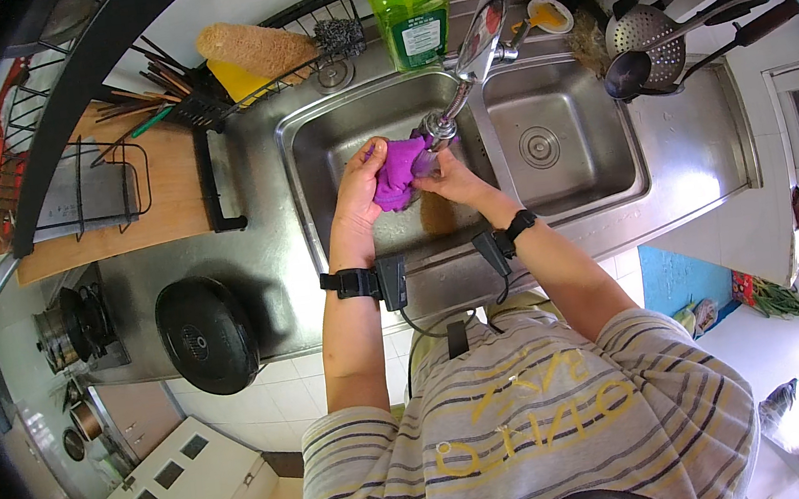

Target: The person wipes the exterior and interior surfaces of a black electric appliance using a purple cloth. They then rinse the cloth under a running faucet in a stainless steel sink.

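Note:
A wet purple cloth (398,170) is held up over the left basin of a stainless steel double sink (326,121). My left hand (363,180) grips the cloth's left side, with the thumb on top. My right hand (452,178) is at its right side beneath the faucet's spray head (439,129); its fingers are partly hidden, so its hold cannot be made out. Water seems to run from the spray head onto the cloth. A brownish patch lies on the basin floor below the hands.
Behind the sink stand a green dish soap bottle (412,19) and a wire rack holding a loofah (254,48) and a steel wool scrubber (338,37). A black pan (206,334) lies on the left counter. A skimmer (646,44) and ladles hang at the right.

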`<act>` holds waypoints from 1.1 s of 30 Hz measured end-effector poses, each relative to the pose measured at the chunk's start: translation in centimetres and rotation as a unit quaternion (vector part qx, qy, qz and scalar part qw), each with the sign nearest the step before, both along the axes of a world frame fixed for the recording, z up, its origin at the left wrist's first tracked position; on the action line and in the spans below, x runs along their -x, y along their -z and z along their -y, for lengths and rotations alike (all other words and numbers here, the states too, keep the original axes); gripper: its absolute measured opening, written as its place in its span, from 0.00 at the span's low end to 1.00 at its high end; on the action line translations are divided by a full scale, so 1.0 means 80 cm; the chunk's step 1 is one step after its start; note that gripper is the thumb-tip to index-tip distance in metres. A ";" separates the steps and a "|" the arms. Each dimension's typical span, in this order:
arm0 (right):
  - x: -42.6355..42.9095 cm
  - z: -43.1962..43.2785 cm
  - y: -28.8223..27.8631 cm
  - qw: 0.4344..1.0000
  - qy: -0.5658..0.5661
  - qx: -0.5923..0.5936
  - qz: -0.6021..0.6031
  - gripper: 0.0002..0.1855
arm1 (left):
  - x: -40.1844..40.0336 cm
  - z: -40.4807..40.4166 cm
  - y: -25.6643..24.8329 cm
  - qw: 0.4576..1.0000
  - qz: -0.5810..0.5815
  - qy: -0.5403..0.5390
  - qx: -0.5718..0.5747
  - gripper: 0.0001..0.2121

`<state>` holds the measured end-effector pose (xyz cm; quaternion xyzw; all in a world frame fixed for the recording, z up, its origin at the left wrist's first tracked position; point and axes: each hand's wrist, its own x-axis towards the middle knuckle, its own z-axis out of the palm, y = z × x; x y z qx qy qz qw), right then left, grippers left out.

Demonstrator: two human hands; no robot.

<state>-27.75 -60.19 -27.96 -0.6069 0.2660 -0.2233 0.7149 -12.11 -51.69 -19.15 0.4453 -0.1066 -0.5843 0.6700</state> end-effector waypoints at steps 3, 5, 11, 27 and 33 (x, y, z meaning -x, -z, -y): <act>-0.005 0.010 0.024 0.954 0.025 0.272 -0.119 0.28 | 0.006 0.003 -0.007 1.000 -0.013 0.001 -0.016 0.08; 0.004 0.030 0.041 0.969 -0.030 0.188 -0.160 0.27 | 0.009 0.010 -0.011 0.999 -0.004 -0.016 -0.031 0.08; 0.031 0.037 -0.008 0.985 0.058 -0.142 -0.080 0.18 | -0.024 -0.003 0.060 0.978 0.119 -0.137 -0.100 0.10; 0.058 0.059 -0.048 0.949 0.106 -0.295 0.018 0.18 | 0.014 -0.009 0.107 0.928 0.279 0.179 -0.169 0.18; 0.059 0.062 -0.021 0.972 0.057 -0.048 -0.223 0.22 | 0.001 -0.001 0.078 0.986 0.026 0.032 -0.159 0.15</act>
